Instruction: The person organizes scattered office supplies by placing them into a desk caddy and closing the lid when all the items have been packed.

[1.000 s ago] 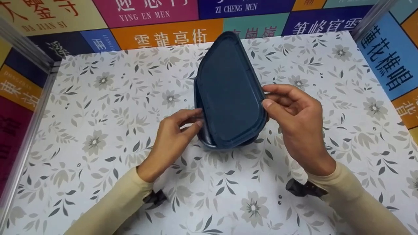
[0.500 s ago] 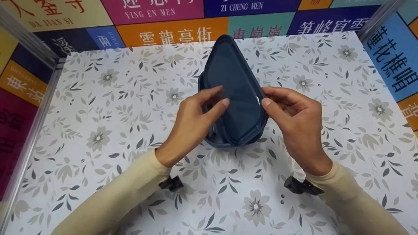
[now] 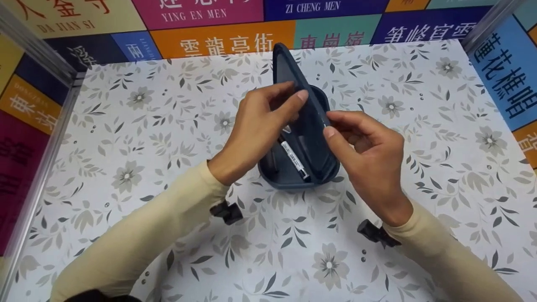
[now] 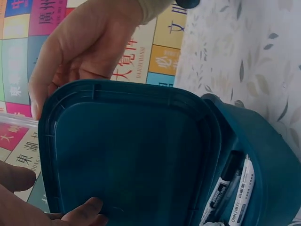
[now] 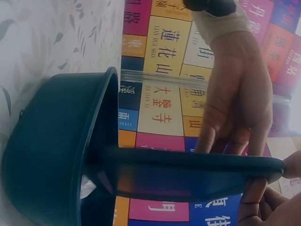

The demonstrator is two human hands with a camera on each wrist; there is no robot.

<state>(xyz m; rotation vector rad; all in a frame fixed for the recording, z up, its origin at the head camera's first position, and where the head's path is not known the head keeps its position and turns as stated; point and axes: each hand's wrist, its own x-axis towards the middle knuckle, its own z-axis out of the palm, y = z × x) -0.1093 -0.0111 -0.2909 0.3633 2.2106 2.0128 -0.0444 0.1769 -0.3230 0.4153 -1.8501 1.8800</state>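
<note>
A dark blue box [image 3: 275, 183] with rounded ends sits on the table, its lid [image 3: 314, 140] tipped up on edge inside its outline. My right hand [image 3: 373, 155] pinches the lid's long edge between thumb and forefinger. Higher up the same edge, my left hand [image 3: 256, 121] holds the lid, with fingertips on its inner face in the left wrist view. A white marker pen [image 3: 293, 159] lies in the uncovered part of the box. The left wrist view also shows a black-capped marker [image 4: 218, 190] beside it. Part of the box's inside is hidden behind the lid.
A white tablecloth [image 3: 126, 126] with grey flowers covers the table. Colourful panels with lettering [image 3: 226, 42] rise behind it and along both sides. Black camera mounts [image 3: 228, 212] sit on both wrists.
The lid has swung more upright, baring the markers in the box. My left hand has moved from the box's left side up and right to the lid's edge; my right hand keeps its pinch.
</note>
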